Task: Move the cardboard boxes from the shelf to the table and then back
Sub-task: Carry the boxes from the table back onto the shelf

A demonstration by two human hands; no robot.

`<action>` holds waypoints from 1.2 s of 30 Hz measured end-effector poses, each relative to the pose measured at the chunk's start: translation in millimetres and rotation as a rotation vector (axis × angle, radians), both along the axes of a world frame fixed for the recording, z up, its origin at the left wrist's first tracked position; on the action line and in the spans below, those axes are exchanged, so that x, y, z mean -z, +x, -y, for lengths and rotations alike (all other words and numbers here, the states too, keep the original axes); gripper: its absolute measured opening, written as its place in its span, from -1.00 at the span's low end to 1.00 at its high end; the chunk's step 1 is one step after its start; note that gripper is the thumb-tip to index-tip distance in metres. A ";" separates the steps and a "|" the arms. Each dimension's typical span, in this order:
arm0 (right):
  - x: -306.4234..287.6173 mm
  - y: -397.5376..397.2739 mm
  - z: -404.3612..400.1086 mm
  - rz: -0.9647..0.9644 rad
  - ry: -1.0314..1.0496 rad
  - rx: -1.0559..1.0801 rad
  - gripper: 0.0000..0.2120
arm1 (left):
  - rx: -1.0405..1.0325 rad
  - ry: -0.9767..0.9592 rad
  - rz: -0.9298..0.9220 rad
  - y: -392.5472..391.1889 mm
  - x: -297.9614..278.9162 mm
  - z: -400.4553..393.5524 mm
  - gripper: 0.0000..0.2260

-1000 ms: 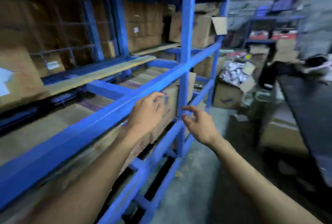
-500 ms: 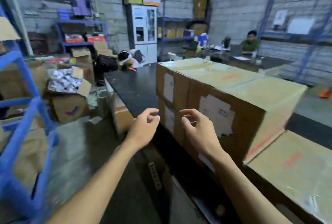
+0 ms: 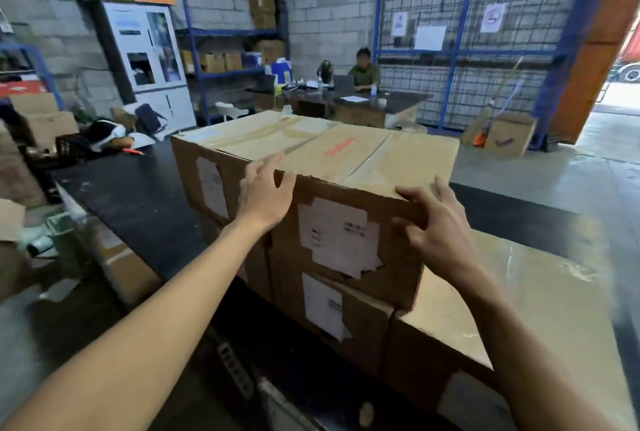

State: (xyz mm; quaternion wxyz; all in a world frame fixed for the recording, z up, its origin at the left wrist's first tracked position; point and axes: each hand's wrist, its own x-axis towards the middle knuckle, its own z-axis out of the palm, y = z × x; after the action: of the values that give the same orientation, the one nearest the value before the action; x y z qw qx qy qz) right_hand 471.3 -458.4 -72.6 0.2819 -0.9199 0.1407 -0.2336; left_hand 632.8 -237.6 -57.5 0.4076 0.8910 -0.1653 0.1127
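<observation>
In the head view, both hands are reaching for the top cardboard box (image 3: pixel 346 167), which is sitting on a lower box (image 3: pixel 332 313) near the front edge of the black table (image 3: pixel 138 202). The left hand (image 3: pixel 265 193) is lying on its upper left front corner, fingers spread wide. The right hand (image 3: pixel 438 226) is hooking curled, parted fingers over the right front corner. Neither is gripping yet; they are likely bracketing the box to lift it back to the shelf.
</observation>
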 end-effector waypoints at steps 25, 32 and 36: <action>-44.7 22.9 116.0 -0.137 0.441 0.029 -0.38 | 0.261 0.275 -0.245 14.4 -46.9 72.9 -0.35; -47.4 -57.7 74.7 0.162 0.561 -0.082 -0.38 | 0.200 0.164 -0.024 -78.6 -80.6 25.5 -0.31; -53.3 -89.0 35.0 0.250 0.512 -0.224 -0.38 | 0.107 0.103 0.076 -144.8 -90.7 -28.7 -0.31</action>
State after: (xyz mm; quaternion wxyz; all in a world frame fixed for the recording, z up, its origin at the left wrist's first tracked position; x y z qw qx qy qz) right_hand 382.3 -493.4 -19.3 0.5437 -0.7928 0.0566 -0.2696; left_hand 488.1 -208.9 33.2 0.3601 0.8958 -0.2334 0.1158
